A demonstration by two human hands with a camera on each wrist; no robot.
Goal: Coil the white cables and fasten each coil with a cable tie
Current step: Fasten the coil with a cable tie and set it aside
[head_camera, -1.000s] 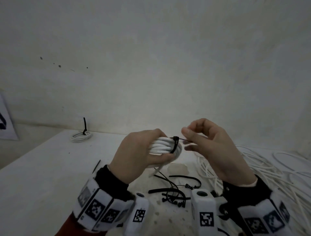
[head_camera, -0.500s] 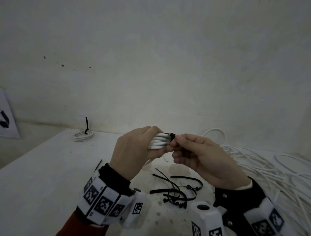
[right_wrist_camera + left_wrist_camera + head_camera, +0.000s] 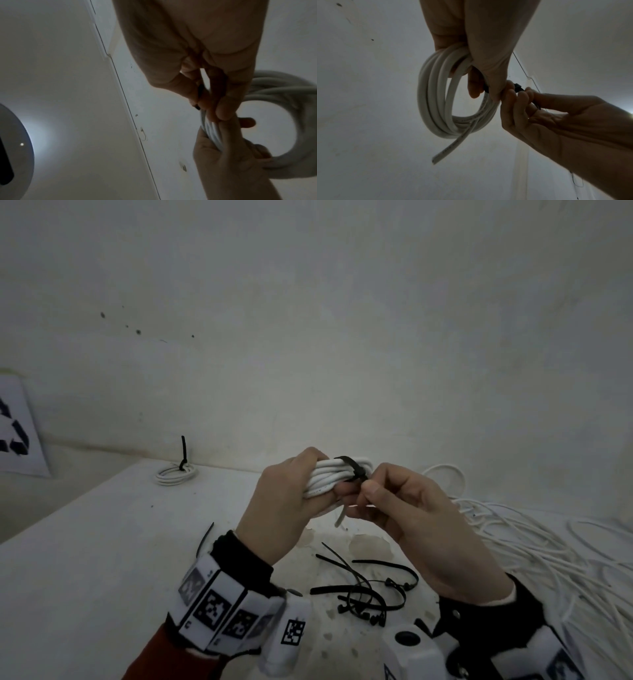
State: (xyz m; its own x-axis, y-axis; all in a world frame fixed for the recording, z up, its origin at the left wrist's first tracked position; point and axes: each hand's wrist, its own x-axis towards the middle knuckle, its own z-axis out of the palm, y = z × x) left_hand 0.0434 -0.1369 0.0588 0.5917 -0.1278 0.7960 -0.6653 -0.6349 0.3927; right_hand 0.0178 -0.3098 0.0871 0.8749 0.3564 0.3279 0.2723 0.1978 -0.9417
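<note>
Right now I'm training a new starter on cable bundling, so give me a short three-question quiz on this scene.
1. True or false: the left hand grips the white coil.
2. The right hand pinches: A) a loose cable, B) the black cable tie, C) nothing?
3. Where does the finished coil lie?

Key: 1 true; 2 B; 3 at the table's far left corner, tie tail upright.

Nothing here reads as words or numbers. A recycling symbol in black arrows marks the white sheet (image 3: 15,428) leaning on the wall. Square black-and-white coded markers cover my wrist bands (image 3: 219,607). Faint print along my white cable (image 3: 453,147) stays illegible.
</note>
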